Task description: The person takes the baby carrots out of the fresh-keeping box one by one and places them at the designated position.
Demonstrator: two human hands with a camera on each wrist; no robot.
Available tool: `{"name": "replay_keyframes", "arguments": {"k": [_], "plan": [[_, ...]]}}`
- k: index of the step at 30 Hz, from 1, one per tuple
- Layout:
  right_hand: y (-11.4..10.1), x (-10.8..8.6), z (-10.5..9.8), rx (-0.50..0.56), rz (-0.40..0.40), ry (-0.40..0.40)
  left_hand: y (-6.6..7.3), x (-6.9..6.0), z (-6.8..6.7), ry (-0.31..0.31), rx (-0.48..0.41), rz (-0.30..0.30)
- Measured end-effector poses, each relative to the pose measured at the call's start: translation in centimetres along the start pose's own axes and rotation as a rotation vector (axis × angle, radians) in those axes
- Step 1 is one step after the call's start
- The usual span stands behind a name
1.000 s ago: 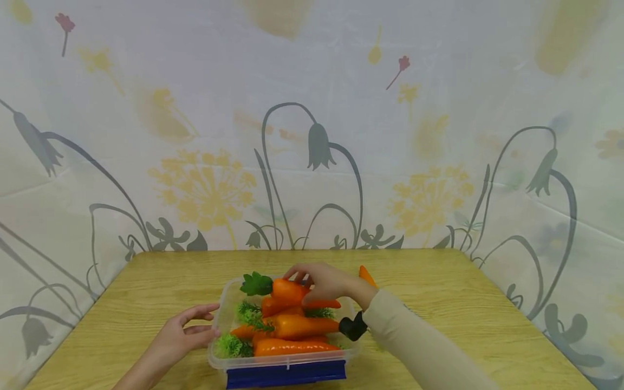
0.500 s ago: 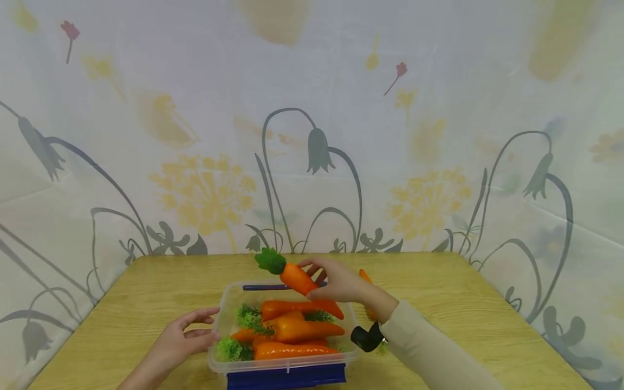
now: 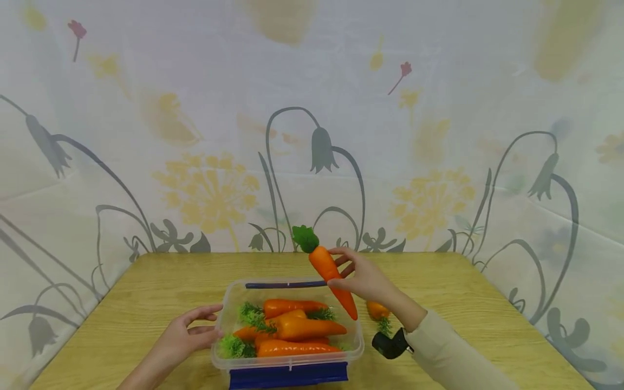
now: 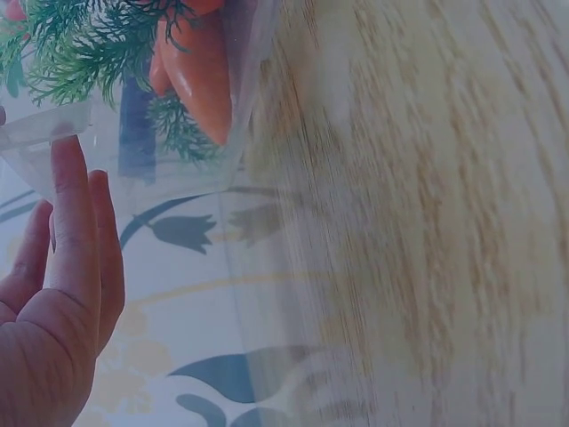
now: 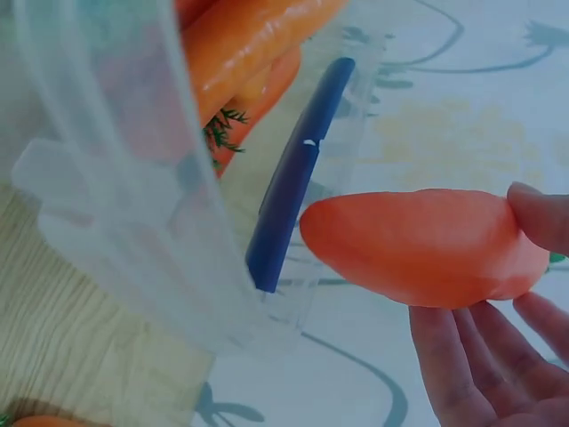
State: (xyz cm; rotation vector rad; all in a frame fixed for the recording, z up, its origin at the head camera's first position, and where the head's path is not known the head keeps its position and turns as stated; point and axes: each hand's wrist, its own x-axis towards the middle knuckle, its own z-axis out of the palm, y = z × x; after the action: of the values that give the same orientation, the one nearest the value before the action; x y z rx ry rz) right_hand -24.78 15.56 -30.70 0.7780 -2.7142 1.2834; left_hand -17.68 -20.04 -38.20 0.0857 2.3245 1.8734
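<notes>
Right hand (image 3: 365, 279) pinches a leafy carrot (image 3: 327, 266), tilted over the box's (image 3: 273, 362) right side; left hand (image 3: 187, 333), fingers straight, touches the box. Partway, it seems: another carrot (image 3: 375, 310) outside on the worktop (image 3: 166, 281), several carrots (image 3: 309, 328) left inside.

A pale, flower-printed sheet (image 3: 351, 70) closes off the far side and both flanks, faintly creased at left and right. Drooping grey bellflowers (image 3: 322, 149) rise along its lower part, with yellow flower heads (image 3: 209, 189) between them and small red blossoms (image 3: 77, 28) higher up. Before it lies a yellowish wood-grain tabletop (image 3: 170, 279), under dim, soft light.
</notes>
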Motion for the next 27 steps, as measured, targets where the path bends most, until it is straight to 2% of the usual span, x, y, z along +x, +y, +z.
{"name": "replay_keyframes", "arguments": {"k": [10,19,27], "plan": [[1.3,-1.7,-1.2,0.002,-0.004,0.082,0.1,-0.1,0.1,0.008,-0.003,0.011],[2.6,-3.0,-2.0,-0.003,0.076,0.147,0.1,-0.3,0.2,0.014,-0.009,0.015],[4.9,-3.7,-2.8,0.01,0.14,0.205,0.2,-0.2,0.2,0.018,-0.011,0.0]]}}
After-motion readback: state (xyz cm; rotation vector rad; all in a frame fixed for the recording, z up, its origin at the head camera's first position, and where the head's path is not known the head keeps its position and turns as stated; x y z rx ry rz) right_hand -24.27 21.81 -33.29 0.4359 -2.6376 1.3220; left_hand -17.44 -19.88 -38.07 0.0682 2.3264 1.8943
